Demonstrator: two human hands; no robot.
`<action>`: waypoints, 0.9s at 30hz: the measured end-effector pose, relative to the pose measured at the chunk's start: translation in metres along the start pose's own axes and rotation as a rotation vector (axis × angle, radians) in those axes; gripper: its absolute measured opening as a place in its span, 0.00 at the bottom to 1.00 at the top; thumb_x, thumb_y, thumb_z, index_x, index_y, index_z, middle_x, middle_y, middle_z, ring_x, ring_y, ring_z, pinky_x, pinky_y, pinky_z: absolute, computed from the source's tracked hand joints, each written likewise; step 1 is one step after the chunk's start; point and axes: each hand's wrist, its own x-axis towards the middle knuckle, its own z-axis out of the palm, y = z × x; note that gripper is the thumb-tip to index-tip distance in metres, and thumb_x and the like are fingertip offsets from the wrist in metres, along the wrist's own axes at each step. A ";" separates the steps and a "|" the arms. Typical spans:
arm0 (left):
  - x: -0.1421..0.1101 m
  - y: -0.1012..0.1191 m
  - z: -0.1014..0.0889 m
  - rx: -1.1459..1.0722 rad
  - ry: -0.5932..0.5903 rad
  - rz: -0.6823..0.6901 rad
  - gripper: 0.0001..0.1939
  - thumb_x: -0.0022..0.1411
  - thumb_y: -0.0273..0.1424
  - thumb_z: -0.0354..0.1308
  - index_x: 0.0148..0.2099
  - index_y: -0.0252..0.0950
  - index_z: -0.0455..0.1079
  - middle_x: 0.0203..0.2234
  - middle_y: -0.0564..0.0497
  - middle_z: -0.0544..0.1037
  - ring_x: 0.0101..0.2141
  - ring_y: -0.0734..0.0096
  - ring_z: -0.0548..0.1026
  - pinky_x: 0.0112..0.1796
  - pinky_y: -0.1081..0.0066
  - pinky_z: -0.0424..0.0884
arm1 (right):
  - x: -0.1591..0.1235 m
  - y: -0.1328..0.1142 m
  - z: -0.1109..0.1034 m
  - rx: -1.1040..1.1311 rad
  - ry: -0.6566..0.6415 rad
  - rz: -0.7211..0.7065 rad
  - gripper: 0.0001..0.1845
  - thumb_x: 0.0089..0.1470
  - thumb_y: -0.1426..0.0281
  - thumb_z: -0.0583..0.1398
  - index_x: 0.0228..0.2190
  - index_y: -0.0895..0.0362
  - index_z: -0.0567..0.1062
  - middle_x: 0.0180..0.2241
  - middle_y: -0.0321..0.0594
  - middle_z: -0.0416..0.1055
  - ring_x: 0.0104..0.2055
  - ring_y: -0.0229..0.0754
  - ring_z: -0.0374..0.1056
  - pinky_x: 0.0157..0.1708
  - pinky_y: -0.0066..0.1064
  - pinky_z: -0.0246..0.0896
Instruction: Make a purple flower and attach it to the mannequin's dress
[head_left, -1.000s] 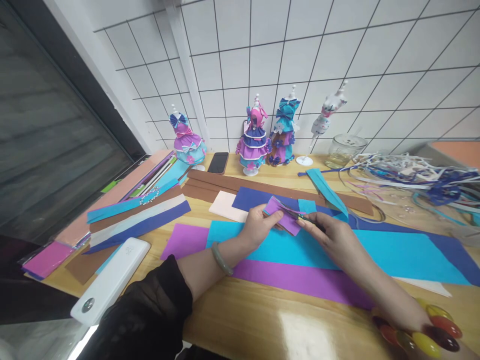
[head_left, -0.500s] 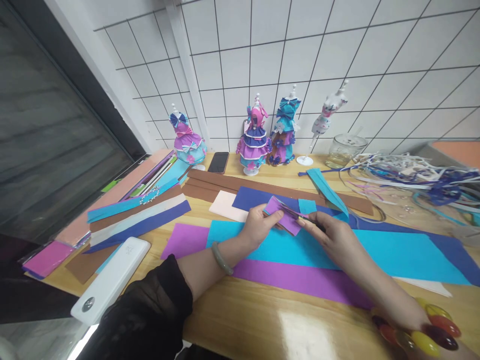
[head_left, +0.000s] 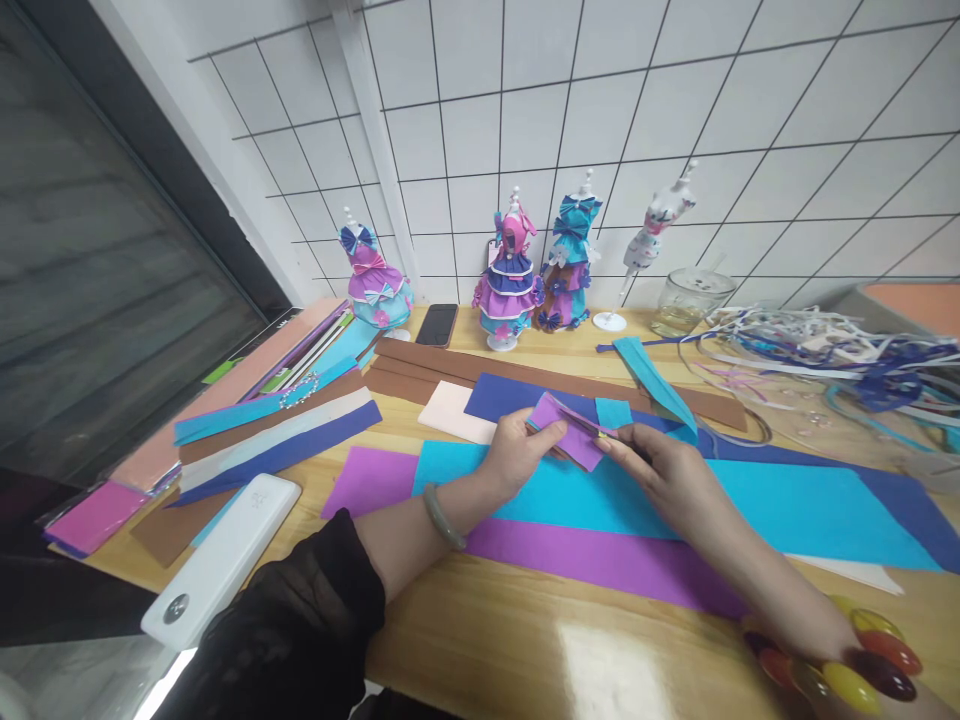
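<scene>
My left hand (head_left: 516, 458) pinches a small purple piece of cloth (head_left: 574, 440) by its left end, thumb on top. Brown shows under its lower edge. Closed around a pair of scissors (head_left: 589, 422), my right hand (head_left: 660, 462) is at the other end of the piece. The narrow dark blades lie along the purple piece's upper edge; the scissors' handles are mostly hidden in my fingers. Below both hands a long turquoise strip (head_left: 795, 505) lies over a purple strip (head_left: 600, 562). A small turquoise piece (head_left: 614, 412) rests on dark blue cloth (head_left: 517, 400) just behind.
Dressed miniature mannequins (head_left: 514, 290) and a bare one (head_left: 660, 220) stand along the tiled wall. A glass (head_left: 688, 300) and tangled ribbons (head_left: 825, 345) are at right. On the left lie coloured strips (head_left: 277, 450) and a white power bank (head_left: 225, 560). A phone (head_left: 436, 325) lies behind.
The scissor blades have closed together along the purple piece's upper edge. Both hands stay in nearly the same place.
</scene>
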 end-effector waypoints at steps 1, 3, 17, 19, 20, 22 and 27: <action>0.000 0.000 0.000 -0.003 0.001 0.000 0.16 0.44 0.37 0.63 0.31 0.30 0.69 0.21 0.51 0.73 0.22 0.75 0.70 0.26 0.72 0.69 | 0.000 0.000 0.000 0.001 0.002 0.003 0.22 0.52 0.51 0.51 0.30 0.55 0.72 0.26 0.39 0.74 0.28 0.43 0.68 0.25 0.30 0.60; 0.000 0.000 0.000 -0.007 0.002 0.000 0.15 0.44 0.38 0.63 0.29 0.30 0.69 0.20 0.52 0.72 0.21 0.75 0.70 0.26 0.73 0.69 | 0.000 0.001 0.000 0.005 0.002 0.011 0.22 0.52 0.51 0.51 0.30 0.55 0.73 0.27 0.39 0.74 0.29 0.43 0.68 0.25 0.30 0.60; -0.001 0.002 0.000 0.002 0.003 0.009 0.16 0.44 0.37 0.64 0.32 0.30 0.70 0.22 0.51 0.73 0.23 0.75 0.70 0.27 0.73 0.69 | 0.001 0.002 0.001 0.029 0.001 -0.005 0.22 0.51 0.51 0.52 0.32 0.56 0.73 0.29 0.40 0.75 0.31 0.44 0.69 0.26 0.31 0.61; -0.001 0.001 0.000 0.002 0.008 0.007 0.16 0.44 0.37 0.64 0.32 0.30 0.70 0.22 0.51 0.73 0.23 0.75 0.70 0.27 0.73 0.69 | 0.001 0.002 0.001 0.029 -0.007 -0.004 0.22 0.51 0.51 0.52 0.32 0.56 0.73 0.30 0.40 0.75 0.32 0.45 0.70 0.27 0.31 0.61; 0.000 0.000 0.000 0.002 0.008 0.007 0.15 0.44 0.37 0.64 0.32 0.30 0.70 0.22 0.51 0.73 0.23 0.75 0.70 0.27 0.73 0.69 | 0.001 0.002 0.001 0.029 -0.008 0.000 0.22 0.51 0.52 0.52 0.32 0.56 0.73 0.31 0.41 0.75 0.33 0.45 0.70 0.27 0.31 0.61; 0.000 -0.001 -0.001 0.003 0.004 0.011 0.15 0.44 0.36 0.63 0.32 0.30 0.70 0.22 0.50 0.73 0.24 0.74 0.71 0.27 0.72 0.69 | 0.001 0.002 0.001 0.030 -0.010 0.011 0.22 0.51 0.52 0.52 0.33 0.56 0.73 0.32 0.41 0.75 0.34 0.46 0.70 0.28 0.31 0.61; 0.001 -0.003 -0.001 0.028 -0.011 0.012 0.14 0.47 0.35 0.61 0.33 0.29 0.70 0.23 0.50 0.73 0.24 0.75 0.70 0.27 0.73 0.68 | 0.000 -0.001 0.000 0.025 -0.022 0.026 0.22 0.51 0.52 0.52 0.35 0.56 0.73 0.31 0.41 0.75 0.32 0.45 0.69 0.29 0.32 0.61</action>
